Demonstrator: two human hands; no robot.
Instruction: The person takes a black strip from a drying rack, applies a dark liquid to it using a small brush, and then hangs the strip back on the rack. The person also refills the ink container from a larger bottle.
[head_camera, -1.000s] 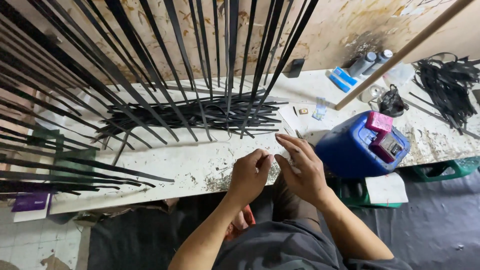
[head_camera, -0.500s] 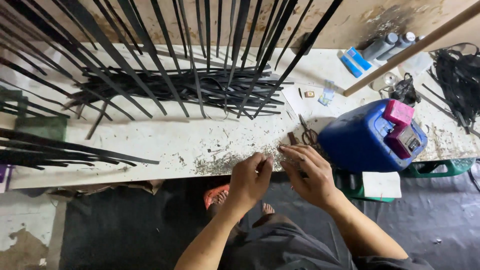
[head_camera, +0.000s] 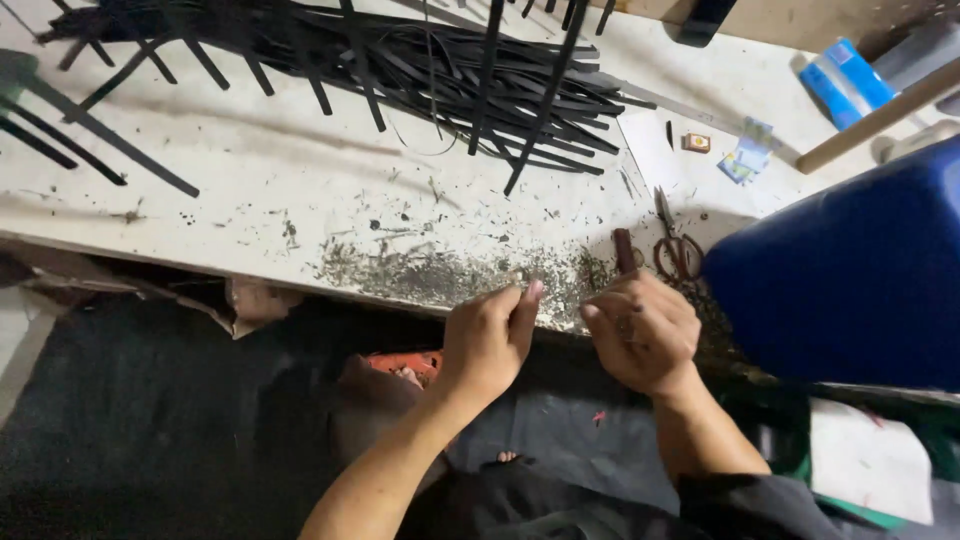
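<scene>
My left hand (head_camera: 490, 335) and my right hand (head_camera: 640, 330) are close together at the front edge of the white worktable (head_camera: 250, 190). The fingers of my left hand pinch what looks like a thin pale strip (head_camera: 520, 292) that runs toward the right hand. My right hand is closed around a dark brown handle (head_camera: 624, 250) that sticks up past the knuckles; its blade or tip is hidden. Dark shavings (head_camera: 440, 275) lie on the table just beyond both hands.
A heap of long black strips (head_camera: 450, 80) covers the far side of the table. Scissors (head_camera: 675, 245) lie just past my right hand. A big blue container (head_camera: 850, 270) stands at the right, with a wooden stick (head_camera: 880, 115) and a blue packet (head_camera: 835, 80) behind it.
The view has dipped and come closer to the table edge. Both hands stay together, now lower, over the shavings at the front edge.
</scene>
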